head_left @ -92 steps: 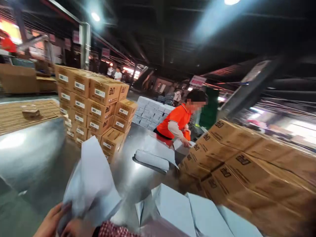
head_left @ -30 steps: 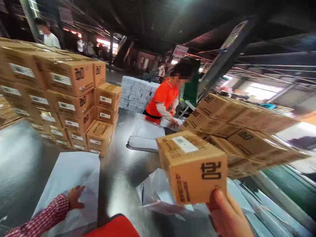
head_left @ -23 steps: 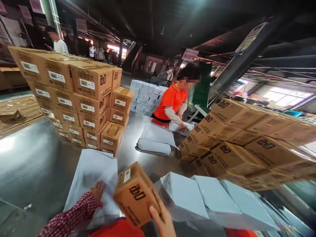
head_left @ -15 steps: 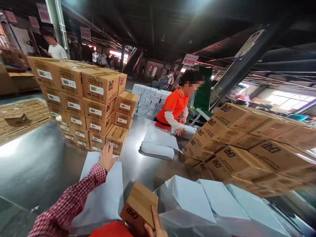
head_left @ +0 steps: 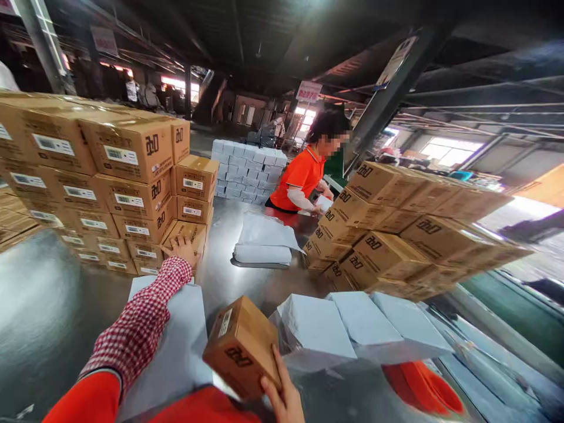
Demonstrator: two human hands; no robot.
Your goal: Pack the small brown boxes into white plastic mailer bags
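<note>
My right hand [head_left: 282, 396] grips a small brown cardboard box [head_left: 241, 346] from below, near the bottom middle, tilted. My left hand [head_left: 181, 249], on a sleeve of red check, reaches far forward onto a brown box [head_left: 190, 232] at the foot of the left stack; its fingers lie on the box's near edge. Under that arm a flat white mailing bag [head_left: 176, 346] rests on the shiny metal table [head_left: 53, 299]. Right of the held box lie three packed white bags [head_left: 361, 326] side by side.
A tall stack of brown boxes [head_left: 110, 188] stands at left, another stack [head_left: 409, 235] at right. A person in an orange shirt [head_left: 304, 176] works at the far end beside a pile of white bags [head_left: 264, 244]. White boxes [head_left: 247, 170] are stacked behind. An orange object [head_left: 423, 388] lies at lower right.
My right hand brought the box down from chest height to low at the table's near edge. My left hand left the white bag and stretched forward to the bottom box of the left stack.
</note>
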